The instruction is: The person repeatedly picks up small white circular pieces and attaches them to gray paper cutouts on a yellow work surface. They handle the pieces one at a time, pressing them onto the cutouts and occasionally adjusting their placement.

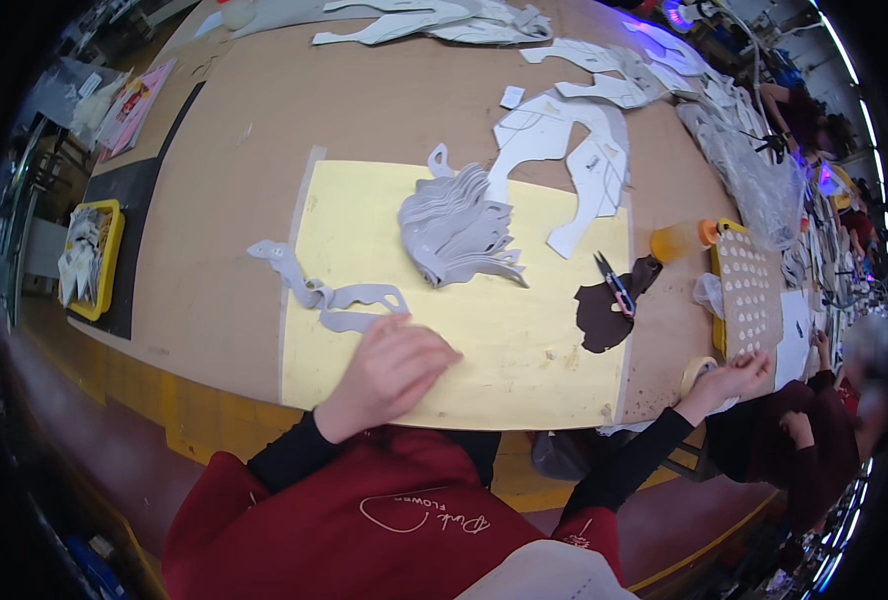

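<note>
My left hand [394, 368] hovers over the near edge of a yellow sheet, its slightly blurred fingers loosely extended to the right. Just beyond its fingers lie curved grey cut pieces [349, 298] with holes in them. Farther up the sheet sits a fanned stack of similar grey pieces [456, 225]. My right hand [742, 376] reaches to the right, fingertips pinched together at the near edge of a tan sheet [749, 268] bearing rows of small white dots. Whatever is between those fingertips is too small to make out.
Thread snips [616, 285] lie on a dark brown scrap [600, 318]. Beside them is an orange-capped bottle [676, 241]. A tape roll [698, 372] lies by my right wrist. White pattern pieces [596, 165] spread across the back. A yellow tray [112, 262] stands left; people work at right.
</note>
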Available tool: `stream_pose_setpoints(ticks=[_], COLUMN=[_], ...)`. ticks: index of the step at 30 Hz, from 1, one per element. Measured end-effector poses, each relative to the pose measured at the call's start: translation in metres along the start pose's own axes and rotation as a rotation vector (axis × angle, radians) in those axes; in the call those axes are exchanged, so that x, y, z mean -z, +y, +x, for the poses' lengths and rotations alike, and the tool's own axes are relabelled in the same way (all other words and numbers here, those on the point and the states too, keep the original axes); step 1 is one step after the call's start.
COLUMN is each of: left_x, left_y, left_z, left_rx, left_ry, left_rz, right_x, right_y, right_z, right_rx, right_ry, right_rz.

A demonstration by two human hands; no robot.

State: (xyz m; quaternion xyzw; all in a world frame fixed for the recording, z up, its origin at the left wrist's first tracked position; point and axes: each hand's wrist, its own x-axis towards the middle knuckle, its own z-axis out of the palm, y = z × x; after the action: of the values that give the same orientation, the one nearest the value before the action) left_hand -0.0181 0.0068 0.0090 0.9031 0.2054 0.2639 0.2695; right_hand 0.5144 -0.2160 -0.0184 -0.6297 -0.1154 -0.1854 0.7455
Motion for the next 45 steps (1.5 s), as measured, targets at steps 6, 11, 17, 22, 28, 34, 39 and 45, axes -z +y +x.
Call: stream_pose_setpoints(ticks=[6, 11, 17, 22, 28, 34, 39, 45], left_x=[0.04, 0.066, 0.02, -0.016, -0.02, -0.021, -0.021, -0.012], left_y=[-0.047, -0.044, 0.018, 0.032, 0.021, 0.013, 0.009, 0.01], left_z=[-0.008, -0.005, 0.009, 0.027, 0.025, 0.021, 0.021, 0.027], left_rx=[0.179, 0.315, 0.404, 0.668, 0.683, 0.698, 0.747, 0.787], left_ry=[-0.099, 0.071, 0.076, 0.034, 0.077, 0.137, 0.119, -0.1], left_rz=[0.276, 0.269, -0.72, -1.235, -1.333, -1.266, -1.229, -0.649], right_x=[-0.022, -0.058, -0.102, -0.108, -0.105, -0.103, -0.096, -0.101], right_y=[-0.087, -0.136, -0.165, -0.179, -0.173, -0.174, -0.167, -0.167], right_z=[-0.049, -0.184, -0.304, -0.34, -0.342, -0.344, -0.342, -0.346], right_rx=[-0.064, 0.004, -0.782, -0.976, -1.366, -1.115, -0.6, -0.207], right_ry=[-0.116, -0.751, -1.073, -0.935, -0.928, -0.844, -1.065, -1.182], right_rz=[0.314, -0.061, 0.501, 0.59, 0.741, 0.915, 0.187, -0.24])
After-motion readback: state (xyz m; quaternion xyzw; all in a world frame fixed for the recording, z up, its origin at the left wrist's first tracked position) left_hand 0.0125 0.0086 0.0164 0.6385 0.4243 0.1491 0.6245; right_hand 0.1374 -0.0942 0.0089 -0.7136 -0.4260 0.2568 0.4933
